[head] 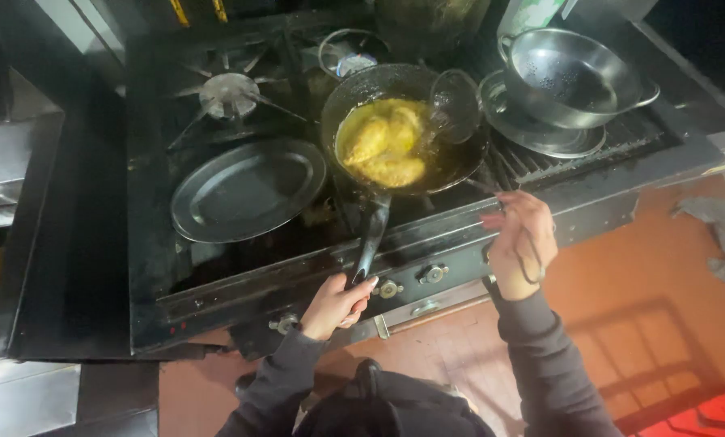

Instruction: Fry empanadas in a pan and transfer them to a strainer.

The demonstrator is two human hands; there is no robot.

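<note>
The left hand (336, 306) is closing its fingers around the frying pan (403, 129) handle, steadying it on the stove (241, 267). The right hand (523, 243) is pinching a wire skimmer (455, 105) over yellow pieces (385, 144) frying in oil; a level pan should keep the oil from slopping.

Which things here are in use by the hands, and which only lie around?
In use: left hand on frying pan handle; right hand holding wire skimmer; yellow food.
Lying about: oval metal plate, colander, spare burner.
</note>
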